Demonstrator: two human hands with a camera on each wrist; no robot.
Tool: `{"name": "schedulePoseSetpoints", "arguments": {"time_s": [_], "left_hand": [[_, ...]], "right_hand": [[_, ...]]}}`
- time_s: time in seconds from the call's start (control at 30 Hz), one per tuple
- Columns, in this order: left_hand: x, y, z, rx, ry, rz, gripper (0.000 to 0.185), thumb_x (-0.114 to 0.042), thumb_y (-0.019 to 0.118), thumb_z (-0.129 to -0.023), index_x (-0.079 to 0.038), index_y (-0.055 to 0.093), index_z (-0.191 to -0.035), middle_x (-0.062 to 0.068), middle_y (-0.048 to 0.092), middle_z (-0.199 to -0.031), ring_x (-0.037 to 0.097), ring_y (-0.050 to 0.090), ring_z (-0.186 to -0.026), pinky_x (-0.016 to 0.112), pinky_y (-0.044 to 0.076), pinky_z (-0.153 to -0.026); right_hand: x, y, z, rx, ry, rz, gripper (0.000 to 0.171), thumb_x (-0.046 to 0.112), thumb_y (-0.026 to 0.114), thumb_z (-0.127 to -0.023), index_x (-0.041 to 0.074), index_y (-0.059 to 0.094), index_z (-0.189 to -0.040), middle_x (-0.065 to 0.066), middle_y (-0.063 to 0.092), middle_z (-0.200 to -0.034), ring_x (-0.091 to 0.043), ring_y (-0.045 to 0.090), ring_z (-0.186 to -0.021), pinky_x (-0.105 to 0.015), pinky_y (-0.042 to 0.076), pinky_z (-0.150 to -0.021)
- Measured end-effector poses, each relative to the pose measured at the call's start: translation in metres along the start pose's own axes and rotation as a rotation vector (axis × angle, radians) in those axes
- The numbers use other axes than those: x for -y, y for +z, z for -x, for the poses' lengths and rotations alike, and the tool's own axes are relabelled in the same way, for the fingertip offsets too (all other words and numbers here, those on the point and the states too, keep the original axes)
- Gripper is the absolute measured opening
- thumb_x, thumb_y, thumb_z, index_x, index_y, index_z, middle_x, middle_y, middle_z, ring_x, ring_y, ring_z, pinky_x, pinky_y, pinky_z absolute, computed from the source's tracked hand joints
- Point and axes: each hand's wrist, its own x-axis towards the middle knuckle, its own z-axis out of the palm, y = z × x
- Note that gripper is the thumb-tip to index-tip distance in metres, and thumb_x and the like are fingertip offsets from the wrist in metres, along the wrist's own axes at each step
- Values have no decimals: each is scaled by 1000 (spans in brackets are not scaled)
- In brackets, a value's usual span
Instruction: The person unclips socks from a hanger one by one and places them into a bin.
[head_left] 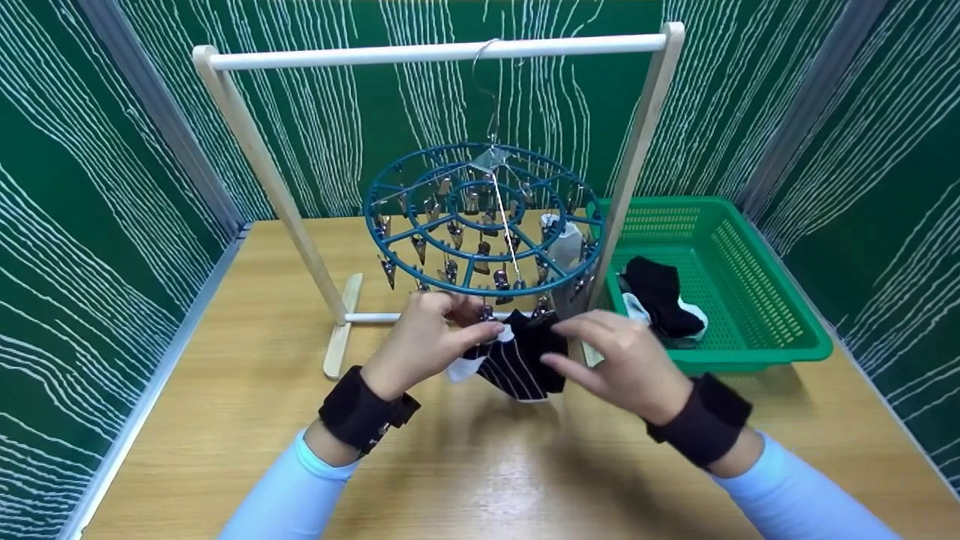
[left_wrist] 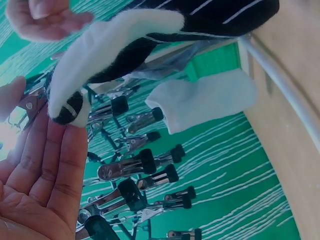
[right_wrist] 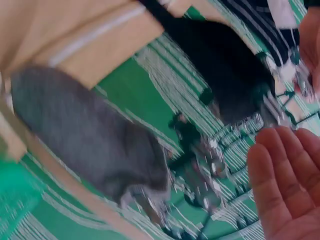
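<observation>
A black sock with white stripes and white parts (head_left: 514,371) hangs below the front of a round blue clip hanger (head_left: 469,289). My left hand (head_left: 424,334) pinches the metal clip (left_wrist: 31,106) at this sock's end between thumb and fingers. Beside it, a plain black sock (right_wrist: 220,60) hangs from another clip. My right hand (head_left: 626,360) is just right of the black sock, fingers extended and thumb apart, holding nothing. In the right wrist view its fingers (right_wrist: 285,180) look straight, near the black sock's clip.
A wooden rack (head_left: 435,54) carries the hanger, which has several more clips. A white sock (left_wrist: 205,100) and a grey sock (right_wrist: 90,130) hang farther along the ring. At right stands a green basket (head_left: 780,300) with black and white socks (head_left: 656,296) inside.
</observation>
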Motion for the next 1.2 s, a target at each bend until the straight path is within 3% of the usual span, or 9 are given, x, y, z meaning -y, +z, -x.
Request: {"name": "schedulePoseSetpoints", "arguments": {"time_s": [0.17,0.43,0.57,0.77,1.0,1.2], "left_hand": [[-1,2,0,-12,6,-8,18,-17,83,-98,0,81,-104,11,83,-98,21,78,-87,31,66,-82],[-3,3,-2,-16,34,-6,17,-15,83,-97,1,80,-103,13,83,-97,24,79,-89,35,67,-85],[-4,2,-2,-12,8,-1,19,-17,83,-98,1,81,-103,13,82,-97,24,79,-90,38,67,-87],[-6,4,-2,-11,2,11,19,-18,82,-98,0,81,-101,12,82,-96,24,77,-90,42,66,-88],[-5,6,-2,-27,16,7,16,-18,83,-97,-2,79,-94,9,80,-90,15,69,-85,25,56,-81],[-4,7,-2,-43,36,6,17,-16,82,-97,-2,78,-88,8,77,-85,13,63,-81,30,53,-77]], "right_hand": [[5,20,10,93,152,-114,26,11,94,-84,0,79,-103,-11,82,-94,-20,78,-82,-36,67,-73],[3,43,14,202,347,-363,20,10,86,-94,-1,80,-109,-13,83,-100,-25,80,-87,-40,68,-78],[0,54,17,215,373,-464,14,8,82,-97,-1,80,-107,-13,83,-100,-21,80,-88,-34,68,-78],[-2,65,20,156,393,-562,4,-1,77,-98,-1,80,-95,-15,82,-92,-5,72,-83,-19,62,-71],[-2,68,21,99,365,-579,7,-7,77,-95,-2,80,-92,-17,80,-88,-3,68,-81,-18,60,-69],[-2,71,21,96,355,-571,10,-7,77,-95,0,79,-88,-12,78,-82,0,64,-77,-16,56,-66]]}}
